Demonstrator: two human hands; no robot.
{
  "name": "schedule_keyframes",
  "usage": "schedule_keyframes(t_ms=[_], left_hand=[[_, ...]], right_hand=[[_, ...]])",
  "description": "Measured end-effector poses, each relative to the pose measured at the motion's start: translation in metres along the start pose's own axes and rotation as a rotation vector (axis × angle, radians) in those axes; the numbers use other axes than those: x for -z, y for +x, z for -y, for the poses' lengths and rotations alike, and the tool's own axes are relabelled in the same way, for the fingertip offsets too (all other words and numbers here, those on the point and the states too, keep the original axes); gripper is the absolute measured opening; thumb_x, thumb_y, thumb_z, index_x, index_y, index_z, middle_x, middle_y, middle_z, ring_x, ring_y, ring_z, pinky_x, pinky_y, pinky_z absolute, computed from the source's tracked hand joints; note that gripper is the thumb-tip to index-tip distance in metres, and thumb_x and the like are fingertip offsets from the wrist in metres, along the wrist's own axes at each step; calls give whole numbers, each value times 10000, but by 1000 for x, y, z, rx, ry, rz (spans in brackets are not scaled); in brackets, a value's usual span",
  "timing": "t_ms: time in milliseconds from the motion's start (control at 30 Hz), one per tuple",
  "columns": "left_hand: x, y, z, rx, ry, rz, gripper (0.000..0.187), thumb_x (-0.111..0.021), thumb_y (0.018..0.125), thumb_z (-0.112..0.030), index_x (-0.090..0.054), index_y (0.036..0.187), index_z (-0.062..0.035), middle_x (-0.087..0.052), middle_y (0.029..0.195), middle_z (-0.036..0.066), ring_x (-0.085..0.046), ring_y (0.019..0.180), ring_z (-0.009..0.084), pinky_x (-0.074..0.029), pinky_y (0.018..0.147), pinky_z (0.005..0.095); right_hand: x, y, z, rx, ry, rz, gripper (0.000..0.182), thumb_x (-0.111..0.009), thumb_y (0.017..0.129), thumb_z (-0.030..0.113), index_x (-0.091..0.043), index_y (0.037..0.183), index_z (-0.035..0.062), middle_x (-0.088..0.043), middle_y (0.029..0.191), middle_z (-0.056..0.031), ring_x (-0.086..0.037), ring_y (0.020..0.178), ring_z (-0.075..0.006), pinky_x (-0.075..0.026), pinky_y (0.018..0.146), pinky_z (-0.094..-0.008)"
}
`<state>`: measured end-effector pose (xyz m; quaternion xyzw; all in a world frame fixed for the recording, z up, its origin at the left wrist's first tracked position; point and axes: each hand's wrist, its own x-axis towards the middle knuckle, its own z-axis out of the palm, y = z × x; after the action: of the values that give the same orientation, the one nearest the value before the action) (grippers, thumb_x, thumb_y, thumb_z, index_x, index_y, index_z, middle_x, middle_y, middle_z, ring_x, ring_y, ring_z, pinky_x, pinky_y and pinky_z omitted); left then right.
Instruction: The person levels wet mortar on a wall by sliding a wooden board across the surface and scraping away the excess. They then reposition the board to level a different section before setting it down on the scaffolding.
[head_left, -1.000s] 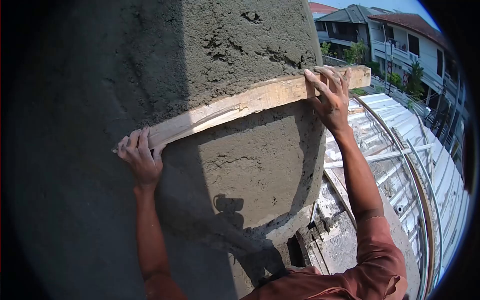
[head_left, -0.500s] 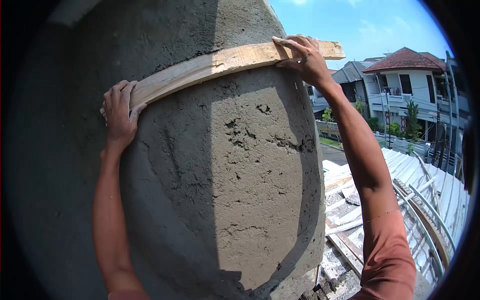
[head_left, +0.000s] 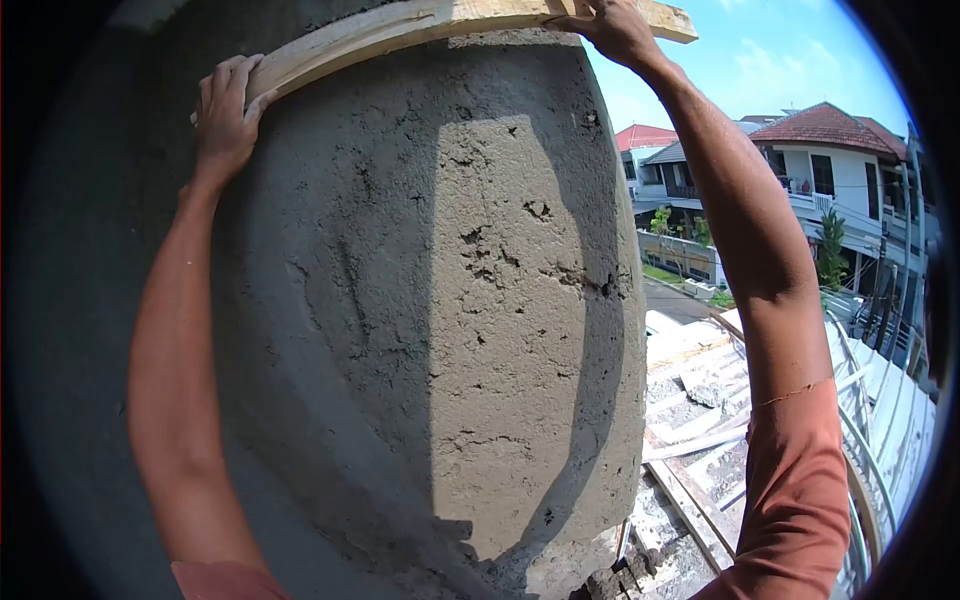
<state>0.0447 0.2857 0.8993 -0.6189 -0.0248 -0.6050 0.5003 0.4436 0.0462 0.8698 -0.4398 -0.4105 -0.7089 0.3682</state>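
A long wooden board (head_left: 370,38) lies across the upper part of a wall of wet grey plaster (head_left: 500,330), tilted up toward the right. My left hand (head_left: 226,115) grips its left end, thumb below and fingers over the top. Near the right end, my right hand (head_left: 612,30) is wrapped round the board, partly cut off by the top of the view. Below the board the plaster is rough, with several pits and cracks, and part of it is in sunlight.
The wall's right edge drops off to a lower roof (head_left: 700,440) strewn with planks and rubble. Corrugated metal sheeting (head_left: 885,400) and bent pipes lie beyond. Farther off stand white houses (head_left: 815,170) with tiled roofs and a street.
Both hands have moved the board up the wall, so that it now reaches the top of the view. More rough plaster shows beneath it.
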Motion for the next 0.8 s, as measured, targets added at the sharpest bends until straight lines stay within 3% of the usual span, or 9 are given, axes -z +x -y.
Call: schedule_keyframes(t_ms=[100,167,233,333,367,433,533,633,800], left_hand=[[44,-50,-38,66,-22,33,440,-579,884,-229,-495,1301,-117,-475,1278,73,-413,1177,287,-318,1015,405],[82,-90,-75,141,-21,77,454,-590,881,-232,-495,1314,-133,-467,1305,58,-406,1194,277,-288,1028,414],[112,-134,-105,257,-33,11,528,-649,853,-261,-471,1334,-135,-463,1319,64,-374,1230,284,-260,1039,420],[162,-196,-162,696,-30,-31,867,-775,754,-320,-288,1422,-61,-230,1452,190,-270,1321,325,-261,1075,443],[176,-220,-176,823,-176,-11,992,-777,752,-301,-130,1459,-42,-171,1477,230,-156,1376,368,-178,1118,500],[201,-269,-206,1112,-637,-62,911,-676,820,-94,-26,1447,30,-104,1504,245,-95,1411,357,-104,1148,487],[247,-321,-239,1452,-1484,-215,725,-539,920,-223,-106,1441,38,-242,1460,227,-227,1371,325,-170,1142,460],[291,-357,-251,1701,-1860,-410,665,-455,948,-372,-200,1434,3,-412,1360,175,-360,1293,279,-244,1104,432],[349,-386,-250,2058,-1431,-242,683,-484,927,-487,-293,1410,-43,-393,1397,141,-400,1264,293,-327,1063,473]], right_hand=[[30,-47,2,291,-195,-90,529,-705,782,400,-566,1263,230,-544,1213,-66,-504,1108,-252,-432,942,-452],[80,-93,44,121,51,74,561,-732,754,336,-558,1275,224,-547,1216,-70,-502,1106,-258,-443,933,-437],[131,-142,96,-78,185,193,570,-773,711,298,-586,1246,235,-569,1162,-53,-486,1101,-255,-315,1020,-482],[198,-214,167,-259,241,339,616,-787,677,236,-578,1256,231,-557,1156,-52,-471,1105,-268,-213,1085,-544],[220,-234,189,-294,231,400,628,-791,664,237,-579,1256,230,-550,1158,-49,-467,1113,-269,-172,1101,-571],[255,-277,233,-378,209,527,649,-796,638,205,-583,1251,225,-537,1162,-49,-459,1119,-282,-88,1110,-613],[307,-327,295,-461,201,628,663,-775,619,121,-588,1245,226,-533,1157,-56,-460,1116,-291,-59,1103,-637],[352,-363,355,-502,166,748,631,-762,646,136,-585,1245,220,-529,1145,-61,-474,1092,-286,-56,1088,-659],[418,-440,456,-775,302,909,566,-727,709,216,-571,1249,152,-515,1134,-93,-459,1100,-331,-90,1079,-646]])
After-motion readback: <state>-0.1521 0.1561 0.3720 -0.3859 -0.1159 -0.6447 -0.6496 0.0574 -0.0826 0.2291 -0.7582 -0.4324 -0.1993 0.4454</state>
